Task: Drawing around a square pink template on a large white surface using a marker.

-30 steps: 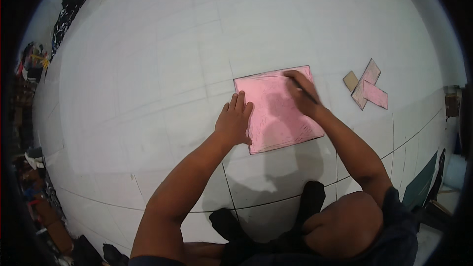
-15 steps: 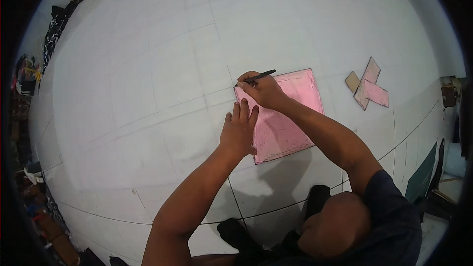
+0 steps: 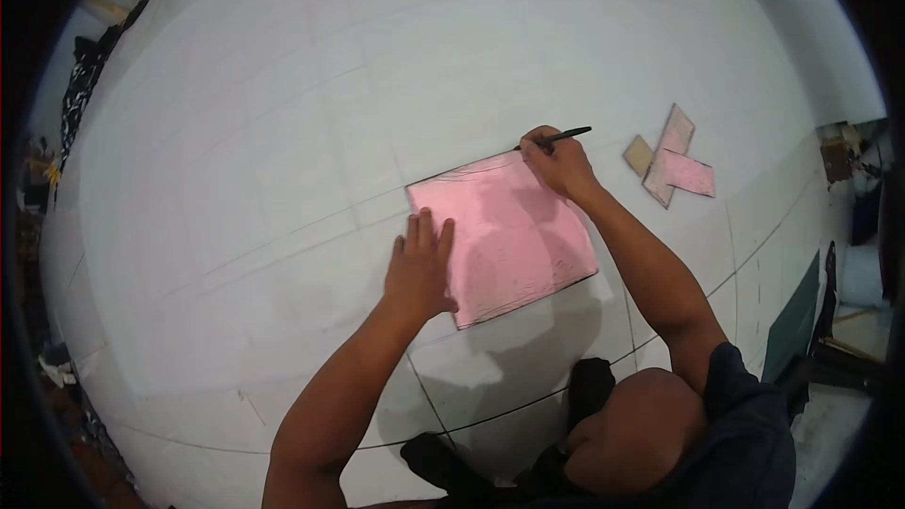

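Note:
My right hand (image 3: 560,166) is closed around a black pen (image 3: 568,134), its tip at the far edge of a pink square board (image 3: 509,236), close to the far right corner. A dark line follows that far edge from the left corner up to the pen. Fingers spread, my left hand (image 3: 417,269) lies flat across the board's left edge, partly on the white sheet (image 3: 236,132) beneath. The pink surface carries scribbled marks, and its edges look dark and worn.
Right of the board lie two pink strips (image 3: 690,173), partly overlapping, and a small tan diamond-shaped piece (image 3: 638,155). Thin straight lines cross the white sheet. Along the right side stands a dark green panel (image 3: 794,316). Clutter lines the left rim.
My right hand has moved with the pen from the board's far left corner rightward along its far edge. My left hand stays at the left edge. The whole view has shifted slightly.

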`<action>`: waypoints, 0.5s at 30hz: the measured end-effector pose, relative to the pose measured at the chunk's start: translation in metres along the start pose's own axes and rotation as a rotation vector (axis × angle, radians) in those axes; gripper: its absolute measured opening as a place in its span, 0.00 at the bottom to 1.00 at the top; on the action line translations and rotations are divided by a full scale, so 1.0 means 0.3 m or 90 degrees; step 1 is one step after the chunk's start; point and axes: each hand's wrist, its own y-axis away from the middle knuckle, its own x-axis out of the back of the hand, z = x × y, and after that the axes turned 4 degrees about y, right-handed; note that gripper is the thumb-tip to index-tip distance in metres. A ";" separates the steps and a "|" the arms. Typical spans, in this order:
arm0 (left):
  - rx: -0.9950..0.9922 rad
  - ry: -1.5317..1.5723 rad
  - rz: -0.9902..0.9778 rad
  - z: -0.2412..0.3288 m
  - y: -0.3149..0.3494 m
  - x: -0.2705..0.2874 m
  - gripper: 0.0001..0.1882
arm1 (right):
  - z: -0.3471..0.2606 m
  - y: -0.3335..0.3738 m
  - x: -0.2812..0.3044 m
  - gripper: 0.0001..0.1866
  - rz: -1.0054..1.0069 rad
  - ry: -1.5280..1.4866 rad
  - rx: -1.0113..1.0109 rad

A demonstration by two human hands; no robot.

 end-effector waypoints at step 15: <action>0.021 -0.031 -0.043 -0.001 -0.008 0.009 0.70 | 0.094 -0.018 0.089 0.15 0.122 -0.046 -0.094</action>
